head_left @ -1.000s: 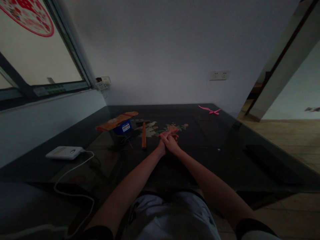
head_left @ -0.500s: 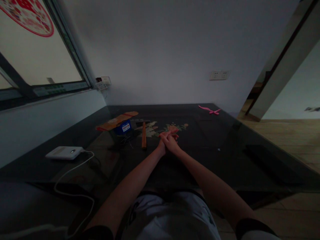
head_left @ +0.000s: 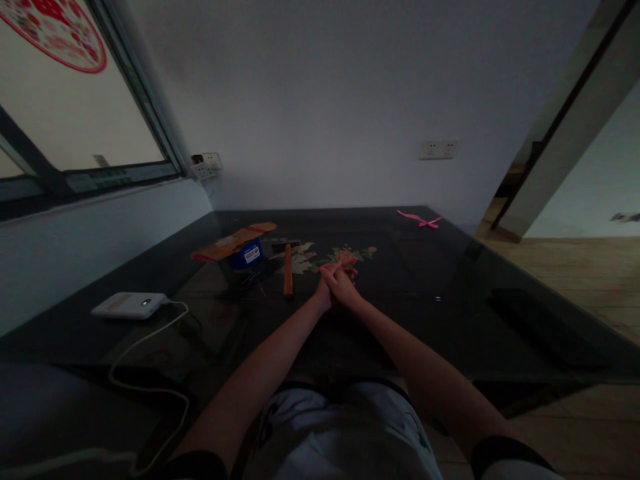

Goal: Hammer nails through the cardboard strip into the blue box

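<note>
My left hand (head_left: 325, 288) and my right hand (head_left: 344, 285) are clasped together over the dark tabletop (head_left: 400, 320). Their fingers are closed around each other, and no object shows between them. Just left of them lies a hammer (head_left: 289, 273) with a wooden handle toward me and a dark head at the far end. Beyond the hammer, a blue box (head_left: 247, 255) carries a flat brown piece (head_left: 235, 242) that looks like card. Thin dark strands, too dim to name, lie in front of the box.
A white power bank (head_left: 130, 305) with a white cable (head_left: 143, 339) rests at the left. Far right lies a pink ribbon (head_left: 420, 220). A flat dark object (head_left: 545, 327) is near the right edge. A wall stands behind the table, with a window at left.
</note>
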`<state>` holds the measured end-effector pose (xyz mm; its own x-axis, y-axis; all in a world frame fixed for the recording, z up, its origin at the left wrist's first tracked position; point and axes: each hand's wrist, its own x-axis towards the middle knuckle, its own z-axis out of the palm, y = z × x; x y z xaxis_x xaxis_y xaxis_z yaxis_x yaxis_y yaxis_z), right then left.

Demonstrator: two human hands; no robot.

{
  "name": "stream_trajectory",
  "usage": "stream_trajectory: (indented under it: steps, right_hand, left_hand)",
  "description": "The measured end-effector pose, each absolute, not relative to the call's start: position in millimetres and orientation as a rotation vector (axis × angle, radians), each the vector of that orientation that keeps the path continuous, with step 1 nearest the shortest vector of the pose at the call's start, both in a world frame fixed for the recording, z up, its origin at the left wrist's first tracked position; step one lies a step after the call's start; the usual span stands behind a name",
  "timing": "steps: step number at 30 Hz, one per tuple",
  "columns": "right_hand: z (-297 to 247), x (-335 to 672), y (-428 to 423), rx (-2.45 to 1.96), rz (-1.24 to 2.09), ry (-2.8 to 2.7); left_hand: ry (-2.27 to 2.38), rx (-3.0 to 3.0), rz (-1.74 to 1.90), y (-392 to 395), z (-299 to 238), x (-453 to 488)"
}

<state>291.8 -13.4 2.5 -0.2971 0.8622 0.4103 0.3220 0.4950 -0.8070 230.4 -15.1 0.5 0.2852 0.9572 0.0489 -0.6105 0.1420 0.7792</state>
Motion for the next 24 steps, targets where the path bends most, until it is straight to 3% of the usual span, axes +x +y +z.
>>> stream_trajectory:
  steps: [24]
  right_hand:
    - [1.0,291.8,-12.4,-0.981,0.753,-1.848]
  left_hand:
    - [0.544,0.813,1.211,-13.1,-1.3,229.5]
